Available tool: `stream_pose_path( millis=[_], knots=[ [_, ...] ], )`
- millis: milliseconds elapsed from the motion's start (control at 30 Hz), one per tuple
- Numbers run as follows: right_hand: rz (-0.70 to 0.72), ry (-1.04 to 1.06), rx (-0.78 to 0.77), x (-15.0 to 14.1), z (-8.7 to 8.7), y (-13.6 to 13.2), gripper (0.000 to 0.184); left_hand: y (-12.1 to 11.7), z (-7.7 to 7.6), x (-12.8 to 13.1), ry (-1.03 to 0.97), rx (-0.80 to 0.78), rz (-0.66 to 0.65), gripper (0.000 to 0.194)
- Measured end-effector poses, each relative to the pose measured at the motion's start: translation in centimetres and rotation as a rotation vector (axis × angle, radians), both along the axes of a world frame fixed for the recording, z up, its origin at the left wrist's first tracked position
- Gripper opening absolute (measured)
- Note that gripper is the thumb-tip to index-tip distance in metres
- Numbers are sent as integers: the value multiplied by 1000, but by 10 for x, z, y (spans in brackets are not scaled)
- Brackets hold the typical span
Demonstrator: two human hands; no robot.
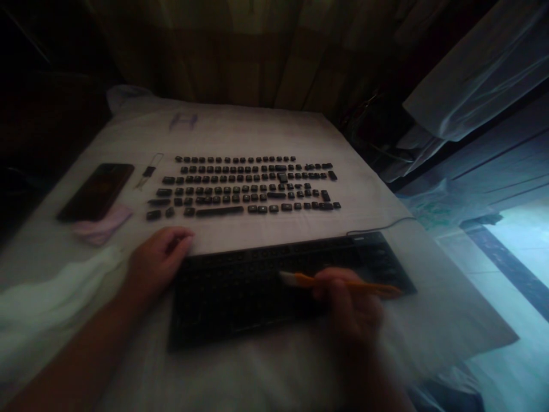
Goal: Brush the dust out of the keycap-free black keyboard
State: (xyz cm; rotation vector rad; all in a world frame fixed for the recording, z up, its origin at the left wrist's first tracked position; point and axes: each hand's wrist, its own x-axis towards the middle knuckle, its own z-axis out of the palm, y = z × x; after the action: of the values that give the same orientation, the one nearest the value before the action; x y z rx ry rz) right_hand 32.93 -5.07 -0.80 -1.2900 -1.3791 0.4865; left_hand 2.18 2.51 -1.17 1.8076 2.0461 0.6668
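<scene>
A black keyboard base point(240, 292) with its keycaps taken off lies slightly tilted on the white-covered table. My right hand point(349, 300) grips a small brush point(347, 283) by its orange handle. The brush's pale bristles point left, over the middle of the keyboard; I cannot tell whether they touch it. Against the keyboard's upper left corner rests my left hand point(158, 257), fingers loosely curled and nothing visible in them. Beyond the keyboard, loose black keycaps point(218, 212) are laid out in several rows, much like a keyboard's layout.
At the left lie a dark phone point(98, 191), a pink cloth point(103, 224) and a crumpled white cloth point(55, 292). A wire keycap puller point(148, 171) sits near the phone. The keyboard's cable point(381, 226) runs off the table's right edge. A curtain point(240, 51) hangs behind.
</scene>
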Motion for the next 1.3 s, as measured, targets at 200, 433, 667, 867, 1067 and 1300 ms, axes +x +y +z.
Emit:
stream_pose_path(
  millis=[200,433,667,867,1067,1300],
  knots=[
    [14,-76,36,3,-1,2,25,0,-3,-1,-5,14,-4,31],
    [136,-222,17,9,-5,6,20,0,-3,-2,-6,13,-9,32],
    [196,-169,-70,6,-2,5,20,1,-5,-3,-14,28,-14,31],
    [212,-116,-62,4,-1,4,19,1,-3,-2,-6,8,1,33],
    [172,-34,-79,0,0,1,22,1,-3,-2,-13,14,-7,32],
    [38,3,-16,0,0,2,24,0,-4,-3,-15,20,-15,32]
  ],
)
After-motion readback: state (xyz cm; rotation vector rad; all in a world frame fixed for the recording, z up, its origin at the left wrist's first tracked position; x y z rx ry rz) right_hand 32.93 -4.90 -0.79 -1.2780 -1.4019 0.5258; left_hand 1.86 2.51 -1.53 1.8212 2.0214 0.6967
